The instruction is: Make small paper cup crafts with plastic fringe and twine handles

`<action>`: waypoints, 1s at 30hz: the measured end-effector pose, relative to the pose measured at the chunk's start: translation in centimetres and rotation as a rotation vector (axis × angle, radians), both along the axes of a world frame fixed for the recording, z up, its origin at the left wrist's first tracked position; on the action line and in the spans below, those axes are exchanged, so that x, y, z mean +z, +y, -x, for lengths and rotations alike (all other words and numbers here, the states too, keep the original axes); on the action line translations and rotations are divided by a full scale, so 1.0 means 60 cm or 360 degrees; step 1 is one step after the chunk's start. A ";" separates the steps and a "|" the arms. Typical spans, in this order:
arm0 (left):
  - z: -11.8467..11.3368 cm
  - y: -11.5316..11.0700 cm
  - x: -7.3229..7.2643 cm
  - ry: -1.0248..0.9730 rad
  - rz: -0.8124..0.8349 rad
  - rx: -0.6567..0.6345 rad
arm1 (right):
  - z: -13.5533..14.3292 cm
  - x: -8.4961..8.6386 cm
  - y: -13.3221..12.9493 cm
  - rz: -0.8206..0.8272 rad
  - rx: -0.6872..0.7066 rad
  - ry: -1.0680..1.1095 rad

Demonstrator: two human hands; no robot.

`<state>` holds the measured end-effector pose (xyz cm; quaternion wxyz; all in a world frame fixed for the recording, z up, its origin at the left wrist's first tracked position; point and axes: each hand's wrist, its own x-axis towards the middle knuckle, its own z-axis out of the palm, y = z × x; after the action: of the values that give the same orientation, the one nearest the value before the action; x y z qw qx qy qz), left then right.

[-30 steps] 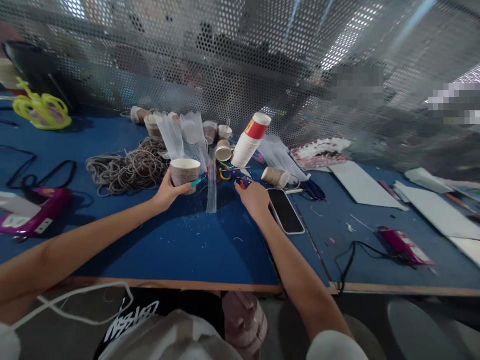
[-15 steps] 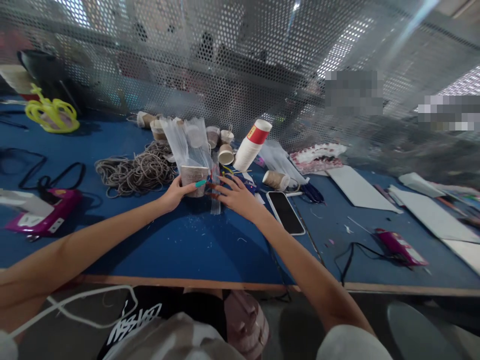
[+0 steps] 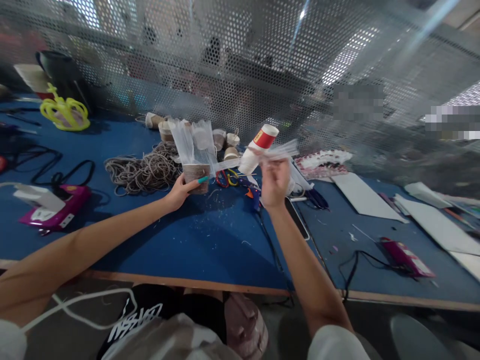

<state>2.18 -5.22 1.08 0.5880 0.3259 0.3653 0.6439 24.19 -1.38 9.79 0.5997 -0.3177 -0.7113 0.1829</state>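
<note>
Head view: my right hand (image 3: 275,182) had swung up and rightward, lifting bundle of clear strips (image 3: 283,150); half second earlier it reached over them beside cup. So both hands were loaded, cup in one, strips in other. Right fingers pinched together on strips, motion-blurred, exact grip unclear. Left hand (image 3: 179,194) curled round grey-brown cup (image 3: 197,175), fingers spread to its width, just left of blue glue gun (image 3: 255,200). Cup near upright, rim up, long axis about vertical; strips ran sideways, right end slightly higher

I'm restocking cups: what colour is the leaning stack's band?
The band is mostly red; it shows best in the head view.
</note>
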 end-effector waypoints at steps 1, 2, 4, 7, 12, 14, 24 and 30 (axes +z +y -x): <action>-0.001 -0.001 0.001 0.0002 0.0004 -0.0016 | -0.002 0.020 -0.003 -0.0001 0.0028 0.0150; -0.002 -0.001 0.002 0.0007 0.0005 -0.0031 | -0.004 0.042 -0.006 -0.0019 0.0039 0.0276; -0.002 -0.004 0.005 0.0008 0.0002 -0.0057 | -0.010 0.085 -0.017 0.0038 0.0075 0.0402; -0.002 -0.008 0.009 0.0022 -0.0005 -0.0084 | -0.011 0.127 -0.035 0.0475 0.0361 0.0268; -0.002 -0.011 0.007 0.0211 -0.0120 -0.0136 | 0.013 0.101 -0.041 0.1195 0.0662 -0.0375; -0.004 -0.012 0.005 0.0338 -0.0182 -0.0114 | 0.018 0.075 -0.036 0.1169 0.0700 -0.0407; 0.014 -0.006 0.008 0.0506 -0.0596 0.0547 | 0.044 -0.040 -0.029 0.1440 0.0598 -0.0439; 0.015 -0.010 0.007 0.0413 -0.0553 0.0415 | 0.014 -0.063 -0.031 0.0534 -0.0819 -0.1053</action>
<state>1.31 -5.80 1.50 0.3833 0.4521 0.3605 0.7202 23.34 -3.25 6.02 0.3062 -0.6184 -0.7231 0.0294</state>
